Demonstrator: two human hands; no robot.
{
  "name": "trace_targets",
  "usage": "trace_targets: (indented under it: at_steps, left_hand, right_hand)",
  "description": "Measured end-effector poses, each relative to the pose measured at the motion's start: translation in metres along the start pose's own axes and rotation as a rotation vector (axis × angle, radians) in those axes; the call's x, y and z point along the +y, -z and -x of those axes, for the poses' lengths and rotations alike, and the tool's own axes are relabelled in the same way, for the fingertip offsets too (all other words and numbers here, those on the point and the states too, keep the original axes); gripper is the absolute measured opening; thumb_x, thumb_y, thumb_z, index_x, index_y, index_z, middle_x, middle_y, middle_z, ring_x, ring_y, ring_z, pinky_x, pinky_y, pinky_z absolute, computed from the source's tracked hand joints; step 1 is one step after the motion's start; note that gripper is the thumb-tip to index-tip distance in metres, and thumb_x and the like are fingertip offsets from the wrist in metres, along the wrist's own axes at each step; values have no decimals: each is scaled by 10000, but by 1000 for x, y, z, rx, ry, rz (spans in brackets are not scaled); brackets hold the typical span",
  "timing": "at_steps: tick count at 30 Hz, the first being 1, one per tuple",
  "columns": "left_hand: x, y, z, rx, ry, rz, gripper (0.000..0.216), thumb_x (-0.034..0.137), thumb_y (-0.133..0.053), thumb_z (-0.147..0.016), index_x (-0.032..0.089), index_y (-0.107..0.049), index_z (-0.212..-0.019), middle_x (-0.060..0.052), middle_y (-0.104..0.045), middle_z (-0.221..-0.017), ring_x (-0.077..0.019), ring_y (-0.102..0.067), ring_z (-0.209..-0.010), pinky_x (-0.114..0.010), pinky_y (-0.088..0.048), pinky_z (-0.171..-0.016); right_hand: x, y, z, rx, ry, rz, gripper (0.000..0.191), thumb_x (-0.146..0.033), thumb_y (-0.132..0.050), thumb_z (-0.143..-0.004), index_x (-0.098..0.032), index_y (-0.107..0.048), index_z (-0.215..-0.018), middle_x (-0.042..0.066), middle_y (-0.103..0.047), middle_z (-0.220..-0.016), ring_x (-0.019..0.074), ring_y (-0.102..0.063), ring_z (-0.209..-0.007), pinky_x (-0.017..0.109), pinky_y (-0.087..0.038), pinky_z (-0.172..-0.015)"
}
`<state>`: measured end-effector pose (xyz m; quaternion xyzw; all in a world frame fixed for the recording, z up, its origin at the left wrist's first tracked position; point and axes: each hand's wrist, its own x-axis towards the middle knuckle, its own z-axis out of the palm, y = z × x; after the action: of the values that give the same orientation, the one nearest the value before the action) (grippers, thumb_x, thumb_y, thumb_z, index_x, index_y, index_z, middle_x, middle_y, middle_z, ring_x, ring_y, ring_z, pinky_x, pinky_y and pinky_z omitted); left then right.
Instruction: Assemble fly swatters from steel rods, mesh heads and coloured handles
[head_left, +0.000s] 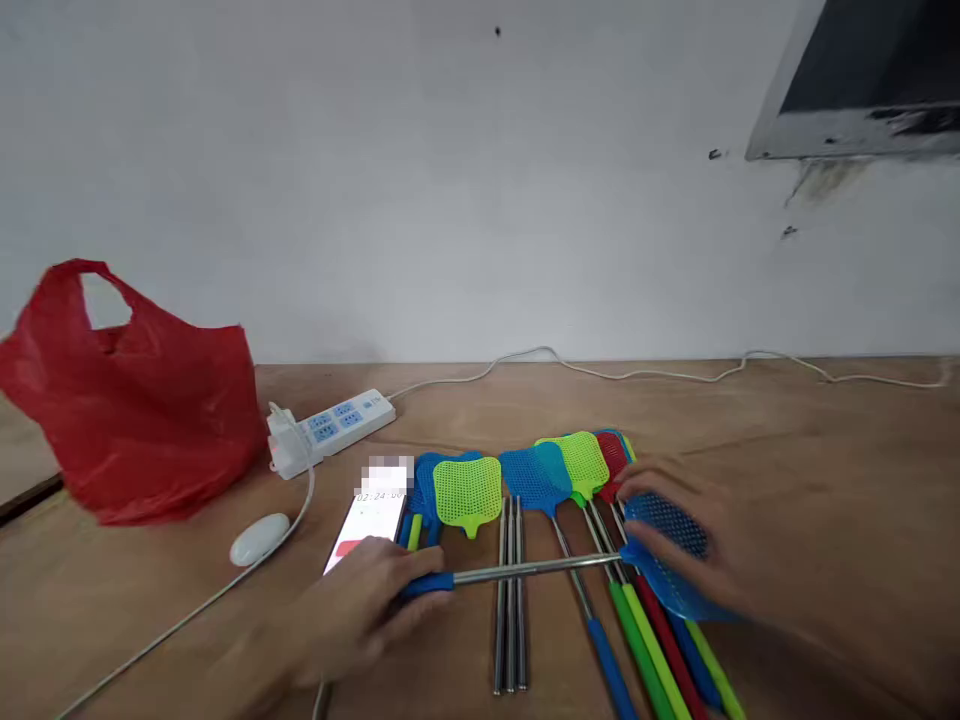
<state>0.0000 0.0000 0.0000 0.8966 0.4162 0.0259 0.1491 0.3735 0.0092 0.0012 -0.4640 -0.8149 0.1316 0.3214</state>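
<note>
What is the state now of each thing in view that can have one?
Held swatter: held across the metal rods.
Left hand: closed on its handle.
Right hand: holding its head, blurred.
Metal rods: side by side, bare.
Assembled swatters: lying.
Lime head: loose, no rod attached.
Phone: screen lit.
Power strip: adapter plugged in.
Red bag: standing, handle up.
White oval device: lying flat.
</note>
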Motion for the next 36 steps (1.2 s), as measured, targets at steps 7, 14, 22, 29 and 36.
trace_targets:
  at_steps: [7, 14, 22, 29, 36]
  left_hand:
    - [-2, 5, 0, 28, -2, 17, 360, 448, -350, -1047, 229, -589, -890, -12, -603, -734, -208, -562, -690, -281, -352, -638]
    - [4, 0, -11, 52, -51, -64, 383, 447, -302, -1060, 227, -587, -929, -21, -620, -731, -220, -578, -657, -289, -324, -588]
    - [19, -2, -27, 51, -97, -70, 327, 399, -314, -1064, 227, -571, -957, -30, -662, -797, -230, -602, -667, -301, -310, -584]
    - [25, -6, -27, 9, -37, -62, 347, 415, -294, -1071, 226, -579, -1010, -43, -688, -860, -249, -625, -700, -316, -326, -587]
    - [37, -9, -38, 25, -18, -76, 307, 399, -327, -1073, 224, -573, -1014, -40, -696, -867, -260, -652, -743, -314, -352, -600]
  right_hand:
    - [11, -1, 10, 214, -684, -608, 437, -597, -691, -755, -244, -639, -1009, 57, -736, -898, 288, -709, -835, 388, -587, -694]
    - [-12, -16, 11, 251, -786, -761, 511, -583, -800, -634, -231, -591, -941, 16, -723, -784, 231, -697, -648, 339, -589, -566]
    - [-37, -34, 0, 297, -758, -813, 604, -582, -787, -636, -230, -598, -1089, 48, -759, -900, 261, -726, -743, 376, -612, -629]
    - [-15, -37, 2, 280, -541, -495, 560, -555, -652, -808, -229, -523, -1244, 81, -723, -1036, 298, -718, -880, 441, -613, -711]
    - [-29, -35, -7, 176, 282, 441, 370, -248, -573, -938, -218, -545, -1306, 117, -613, -1340, 332, -510, -1274, 555, -353, -1084]
